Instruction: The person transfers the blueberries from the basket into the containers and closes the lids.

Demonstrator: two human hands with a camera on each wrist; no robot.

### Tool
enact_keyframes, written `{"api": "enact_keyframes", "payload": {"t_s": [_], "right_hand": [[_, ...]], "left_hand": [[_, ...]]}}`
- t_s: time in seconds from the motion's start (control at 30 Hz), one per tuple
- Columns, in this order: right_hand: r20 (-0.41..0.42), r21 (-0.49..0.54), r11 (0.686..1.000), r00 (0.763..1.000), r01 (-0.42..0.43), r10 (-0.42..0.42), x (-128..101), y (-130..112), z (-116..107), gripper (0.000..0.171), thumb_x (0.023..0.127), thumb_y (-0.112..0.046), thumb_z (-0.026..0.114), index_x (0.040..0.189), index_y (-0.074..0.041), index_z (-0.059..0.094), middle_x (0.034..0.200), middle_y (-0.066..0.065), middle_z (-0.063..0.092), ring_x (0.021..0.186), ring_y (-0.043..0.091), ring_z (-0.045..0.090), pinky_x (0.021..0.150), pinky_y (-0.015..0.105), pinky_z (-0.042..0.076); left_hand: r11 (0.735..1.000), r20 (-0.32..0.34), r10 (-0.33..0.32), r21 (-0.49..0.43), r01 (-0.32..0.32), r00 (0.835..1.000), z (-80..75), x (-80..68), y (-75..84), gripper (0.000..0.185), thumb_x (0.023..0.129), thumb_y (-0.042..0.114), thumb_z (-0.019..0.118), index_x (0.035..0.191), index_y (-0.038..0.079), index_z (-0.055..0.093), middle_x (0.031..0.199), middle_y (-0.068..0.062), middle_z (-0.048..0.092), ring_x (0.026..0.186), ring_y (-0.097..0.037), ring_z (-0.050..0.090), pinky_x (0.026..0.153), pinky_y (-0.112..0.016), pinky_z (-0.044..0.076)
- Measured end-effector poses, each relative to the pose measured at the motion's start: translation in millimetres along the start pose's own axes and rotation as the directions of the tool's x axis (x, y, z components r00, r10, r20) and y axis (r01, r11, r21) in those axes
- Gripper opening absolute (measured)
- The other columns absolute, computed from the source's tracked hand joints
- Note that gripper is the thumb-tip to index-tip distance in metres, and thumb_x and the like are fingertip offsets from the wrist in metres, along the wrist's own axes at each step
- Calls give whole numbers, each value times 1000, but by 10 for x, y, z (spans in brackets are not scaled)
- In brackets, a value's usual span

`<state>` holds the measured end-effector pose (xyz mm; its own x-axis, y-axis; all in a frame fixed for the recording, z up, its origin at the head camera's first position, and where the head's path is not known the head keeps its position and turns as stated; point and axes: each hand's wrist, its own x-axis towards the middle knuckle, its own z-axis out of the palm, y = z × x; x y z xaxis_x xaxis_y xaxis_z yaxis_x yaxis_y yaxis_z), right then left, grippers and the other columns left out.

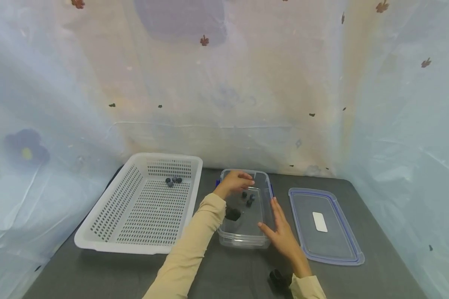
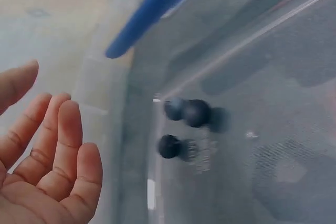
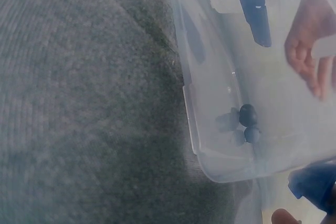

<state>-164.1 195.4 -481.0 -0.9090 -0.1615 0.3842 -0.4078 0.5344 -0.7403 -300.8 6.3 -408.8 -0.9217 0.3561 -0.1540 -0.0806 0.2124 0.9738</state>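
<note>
left hand (image 1: 235,182) fingers relaxed, right hand (image 1: 280,232) flat

This looks like a makeshift recording booth, not a lived-in room: thin, translucent pale-blue plastic sheeting printed with small flowers (image 1: 404,124) hangs as walls on three sides. It closes off a small table covered in dark grey felt-like cloth (image 1: 381,232). On that cloth sit only staged props: a white perforated plastic basket (image 1: 108,224), a clear rectangular plastic container (image 1: 243,238) and its blue-rimmed clear lid (image 1: 340,249).
</note>
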Motion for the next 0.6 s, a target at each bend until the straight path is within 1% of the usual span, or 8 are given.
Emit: {"api": "enact_keyframes", "payload": {"t_s": [0.1, 0.17, 0.27, 0.33, 0.5, 0.6], "right_hand": [[-3, -2, 1000, 1000, 12, -12, 3, 15, 2, 83, 90, -21, 67, 151, 5, 18, 156, 26, 14, 140, 47, 15, 103, 67, 21], [-7, -1, 1000, 1000, 17, -17, 7, 16, 1, 82, 90, -21, 67, 151, 5, 19, 156, 26, 14, 140, 47, 15, 103, 67, 21], [-10, -2, 1000, 1000, 19, -19, 7, 21, -1, 83, 90, -20, 67, 151, 5, 19, 156, 26, 15, 140, 46, 15, 103, 67, 21], [-9, -4, 1000, 1000, 20, -20, 6, 21, -2, 83, 90, -21, 67, 151, 5, 19, 156, 26, 15, 140, 46, 16, 103, 67, 22], [-2, -8, 1000, 1000, 16, -16, 1, 25, 1, 83, 90, -22, 67, 151, 5, 19, 156, 26, 14, 140, 46, 15, 103, 67, 21], [1, -16, 1000, 1000, 7, -7, -3, 26, 3, 82, 90, -24, 67, 151, 4, 19, 156, 26, 14, 140, 46, 15, 103, 67, 21]], "left_hand": [[999, 30, 35, 19, -36, 999, -78, -2, 65, 31, 90, 17, 71, 117, 2, 65, 112, -11, 65, 105, -33, 62, 96, -49, 45], [997, 40, 74, 34, -75, 996, -127, 0, 102, 32, 91, 18, 70, 118, 2, 64, 112, -11, 65, 102, -31, 64, 95, -48, 46], [991, 38, 123, 44, -125, 992, -192, -34, 165, 33, 93, 19, 68, 120, 2, 63, 110, -11, 66, 97, -27, 65, 93, -47, 47], [988, 40, 149, 43, -151, 988, -239, -72, 216, 33, 94, 19, 67, 122, 3, 62, 110, -12, 65, 96, -26, 64, 92, -47, 48], [977, 40, 205, 51, -207, 978, -390, -190, 368, 35, 95, 22, 65, 125, 4, 60, 115, -14, 63, 100, -27, 62, 88, -41, 50], [968, 13, 245, 49, -245, 969, -501, -254, 456, 37, 95, 23, 64, 126, 3, 59, 115, -13, 62, 100, -28, 61, 86, -38, 50]]}}
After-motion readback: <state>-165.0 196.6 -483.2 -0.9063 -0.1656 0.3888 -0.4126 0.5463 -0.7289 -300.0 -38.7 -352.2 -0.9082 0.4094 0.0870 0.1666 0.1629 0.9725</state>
